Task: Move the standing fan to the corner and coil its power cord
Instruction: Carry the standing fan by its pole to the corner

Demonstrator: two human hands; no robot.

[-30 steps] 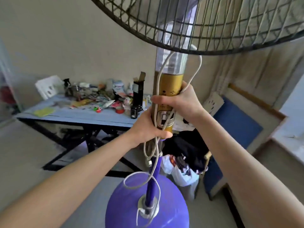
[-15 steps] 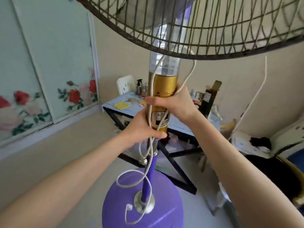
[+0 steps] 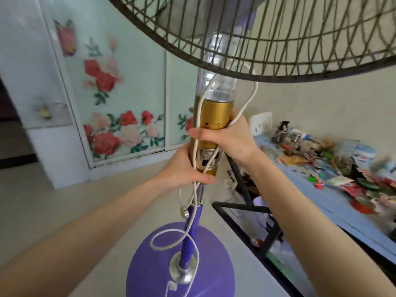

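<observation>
1. Both hands were closed around the gold column of the standing fan (image 3: pixel 212 123): the left hand (image 3: pixel 182 168) low, the right hand (image 3: pixel 227 136) above.
2. The white power cord (image 3: pixel 192 211) was pinned under both hands and looped onto the purple base (image 3: pixel 150 264), beside a cluttered blue table (image 3: pixel 321 194).

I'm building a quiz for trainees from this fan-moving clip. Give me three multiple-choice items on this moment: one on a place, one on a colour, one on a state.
1. Where is the right hand on the gold control column?
A. above the left hand
B. below the left hand
C. off the column

2. What colour is the round fan base?
A. black
B. purple
C. white

3. How does the white power cord lie?
A. neatly coiled
B. plugged into a wall socket
C. in loose loops down the purple pole

Answers:
1. A: the left hand grips lower, at the column's bottom end.
2. B: the disc under the purple pole is purple.
3. C: slack loops hang over the base, and the end lies loose on it.
</observation>
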